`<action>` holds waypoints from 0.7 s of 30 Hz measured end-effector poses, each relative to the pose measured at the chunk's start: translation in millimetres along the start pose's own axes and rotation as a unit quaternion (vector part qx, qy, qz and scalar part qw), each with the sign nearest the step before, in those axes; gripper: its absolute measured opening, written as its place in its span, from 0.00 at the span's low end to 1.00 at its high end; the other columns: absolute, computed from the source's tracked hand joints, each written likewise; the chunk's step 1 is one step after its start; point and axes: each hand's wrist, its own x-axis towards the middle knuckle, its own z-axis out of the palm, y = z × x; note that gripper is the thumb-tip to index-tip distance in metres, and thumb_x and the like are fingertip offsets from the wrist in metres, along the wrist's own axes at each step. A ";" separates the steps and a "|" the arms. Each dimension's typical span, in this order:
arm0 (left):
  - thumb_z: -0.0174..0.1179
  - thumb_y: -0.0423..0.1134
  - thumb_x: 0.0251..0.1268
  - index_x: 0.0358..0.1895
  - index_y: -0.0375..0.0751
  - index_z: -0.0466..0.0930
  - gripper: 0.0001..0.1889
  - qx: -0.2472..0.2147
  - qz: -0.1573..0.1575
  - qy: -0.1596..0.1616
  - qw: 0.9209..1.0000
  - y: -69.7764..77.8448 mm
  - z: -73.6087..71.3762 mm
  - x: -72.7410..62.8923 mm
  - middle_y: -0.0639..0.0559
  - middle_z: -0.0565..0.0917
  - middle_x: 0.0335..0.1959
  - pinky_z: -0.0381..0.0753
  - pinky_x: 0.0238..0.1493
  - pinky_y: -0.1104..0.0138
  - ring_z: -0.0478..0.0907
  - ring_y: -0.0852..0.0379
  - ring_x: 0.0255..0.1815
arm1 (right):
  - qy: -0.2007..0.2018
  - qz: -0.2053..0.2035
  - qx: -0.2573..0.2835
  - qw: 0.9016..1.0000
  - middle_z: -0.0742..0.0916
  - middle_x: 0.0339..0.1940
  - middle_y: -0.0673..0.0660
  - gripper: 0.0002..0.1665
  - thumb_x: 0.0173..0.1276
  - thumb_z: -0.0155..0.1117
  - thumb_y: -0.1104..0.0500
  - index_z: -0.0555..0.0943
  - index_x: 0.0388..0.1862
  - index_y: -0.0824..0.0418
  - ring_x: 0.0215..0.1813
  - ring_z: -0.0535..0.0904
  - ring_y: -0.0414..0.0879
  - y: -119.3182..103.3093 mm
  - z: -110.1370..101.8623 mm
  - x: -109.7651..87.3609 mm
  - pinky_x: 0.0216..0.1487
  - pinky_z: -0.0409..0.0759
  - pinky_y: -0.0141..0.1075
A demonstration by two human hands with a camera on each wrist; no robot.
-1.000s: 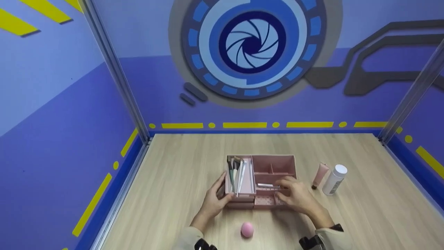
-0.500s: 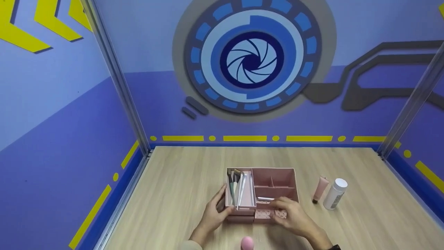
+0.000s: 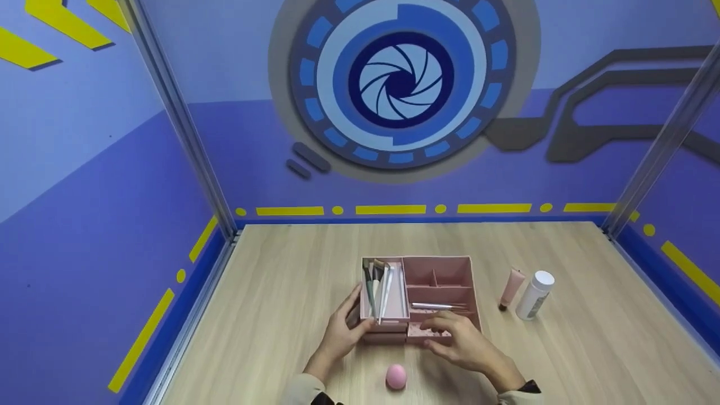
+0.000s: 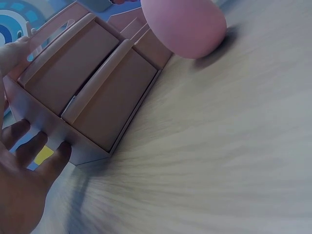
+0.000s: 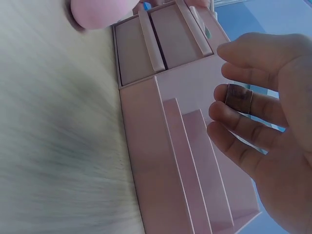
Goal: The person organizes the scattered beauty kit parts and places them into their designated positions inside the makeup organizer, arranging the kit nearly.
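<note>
A pink makeup organizer [image 3: 447, 274] stands on the table. Several makeup brushes [image 3: 386, 288] lie in its top left tray. A slim silver-handled brush [image 3: 432, 306] lies across a right compartment. My left hand [image 3: 340, 333] holds the organizer's left side, thumb near the tray's front corner; the left wrist view shows fingertips against the side wall beside two closed drawers [image 4: 114, 102]. My right hand [image 3: 464, 344] hovers at the front right compartment, fingers loosely bent. In the right wrist view nothing lies between those fingers, and one wears a dark band [image 5: 239, 98].
A pink egg-shaped makeup sponge [image 3: 396, 377] sits on the table in front of the organizer. To the right are a pink squeeze tube [image 3: 512, 287] with a dark cap and a white bottle [image 3: 535, 296]. Printed panels and metal posts enclose the table.
My right hand has drawn away from the silver-handled brush, leftward and towards me, leaving more of the brush in view. The left hand stays on the organizer. The head view has tilted slightly.
</note>
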 end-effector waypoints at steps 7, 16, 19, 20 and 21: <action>0.65 0.33 0.61 0.77 0.37 0.52 0.42 0.022 -0.008 0.017 1.000 -1.1 1.5 0.8 0.37 0.58 0.76 0.58 0.75 0.50 0.59 0.40 0.74 | -0.020 -0.008 -0.004 1.000 0.85 0.43 0.45 0.17 0.54 0.75 0.59 0.85 0.44 0.52 0.42 0.82 0.41 -0.2 0.5 0.3 0.42 0.86 0.34; 0.65 0.38 0.63 0.77 0.39 0.52 0.42 0.012 0.002 0.008 1.000 0.8 -2.1 1.2 0.39 0.56 0.77 0.60 0.74 0.53 0.58 0.42 0.75 | -0.072 0.004 -0.008 0.997 0.86 0.47 0.48 0.21 0.58 0.74 0.52 0.83 0.51 0.52 0.49 0.81 0.42 -6.6 9.3 -1.9 0.50 0.85 0.41; 0.64 0.37 0.64 0.77 0.36 0.50 0.43 -0.003 0.003 -0.004 1.000 0.0 -1.8 1.1 0.37 0.54 0.77 0.61 0.74 0.52 0.57 0.39 0.75 | -0.086 0.004 -0.009 0.996 0.85 0.50 0.48 0.22 0.59 0.73 0.49 0.83 0.52 0.51 0.53 0.81 0.45 -10.0 12.6 -4.7 0.54 0.83 0.44; 0.64 0.37 0.65 0.77 0.35 0.49 0.42 -0.005 0.002 -0.008 1.000 -0.3 -1.7 0.8 0.36 0.54 0.77 0.63 0.73 0.52 0.58 0.39 0.74 | -0.090 0.001 -0.006 0.996 0.85 0.51 0.48 0.23 0.59 0.73 0.49 0.82 0.52 0.51 0.54 0.81 0.45 -11.0 13.9 -5.7 0.55 0.83 0.45; 0.64 0.37 0.65 0.77 0.35 0.48 0.42 -0.005 -0.001 -0.012 1.000 -0.8 -1.5 0.4 0.36 0.54 0.77 0.63 0.73 0.53 0.58 0.38 0.74 | -0.095 -0.002 -0.002 0.995 0.85 0.51 0.47 0.23 0.59 0.72 0.49 0.82 0.53 0.51 0.55 0.80 0.46 -12.1 15.3 -6.7 0.56 0.83 0.46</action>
